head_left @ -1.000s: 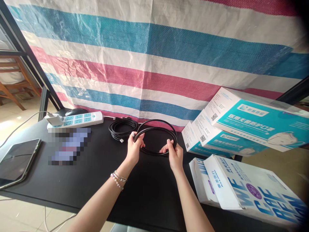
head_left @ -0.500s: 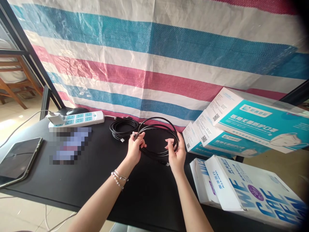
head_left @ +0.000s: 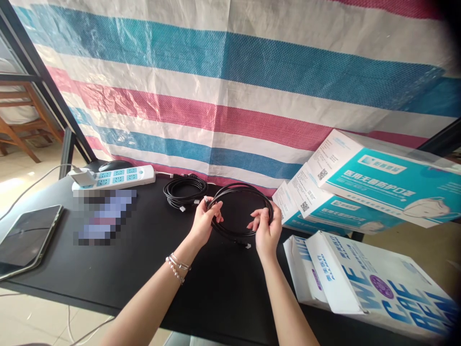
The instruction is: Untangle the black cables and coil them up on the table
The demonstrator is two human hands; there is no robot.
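Observation:
A black cable (head_left: 240,186) is wound into a loose round coil of several loops above the table. My left hand (head_left: 206,222) pinches the coil's left side, with a light-coloured plug end showing above the fingers. On the opposite side, my right hand (head_left: 268,230) is closed around the loops, thumb in front. A dark connector with a pale tip (head_left: 244,244) hangs at the coil's lower edge. Just behind my left hand lies a second coiled black cable (head_left: 185,191), its pale plug ends visible on the tabletop.
The black table (head_left: 151,269) carries a white power strip (head_left: 122,178) with a plugged-in adapter, a tablet (head_left: 29,240) and a blurred-out item (head_left: 108,216). Mask boxes (head_left: 382,178) and white cartons (head_left: 374,283) stack up on the right. A striped sheet (head_left: 216,96) hangs behind.
The coil has become rounder and its loops lie closer together. My right hand has moved slightly right, and my left hand slightly right too. The upper loop has come down.

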